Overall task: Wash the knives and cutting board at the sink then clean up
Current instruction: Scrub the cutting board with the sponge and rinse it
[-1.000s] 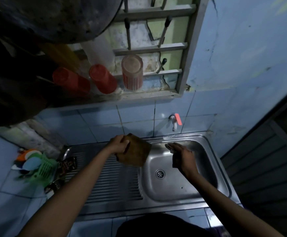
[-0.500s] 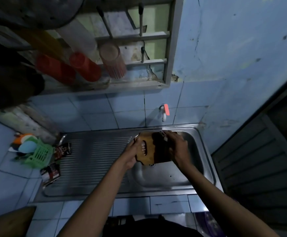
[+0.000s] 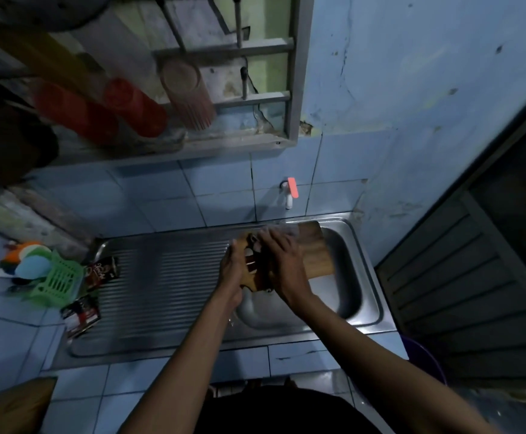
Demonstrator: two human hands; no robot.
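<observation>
Dim, blue-tiled corner this, with a steel sink (image 3: 361, 277) set into the tiled surface (image 3: 302, 355) and a little tap with a pink handle (image 3: 290, 191) on the wall at twelve o'clock from the basin. The cutting board (image 3: 314, 252) is held over the basin, tilted, its far end under the tap. The left hand (image 3: 232, 267) has its grip curled round the handle end, at nine o'clock of the board. The right hand (image 3: 282, 261) lies on the board's face, fingers spread and fairly flat, seemingly rubbing it; it grasps nothing that I can make out. I see no knives.

What worries me: a wet wooden board held by one end alone could slip and drop against the steel basin, more so if the rubbing hand pushes hard away from the holding one. Over at nine o'clock, sachets (image 3: 102, 270) and a green basket (image 3: 58, 281) sit by the ribbed drainer (image 3: 167, 286); splashing or a swinging board might soak or knock them.
</observation>
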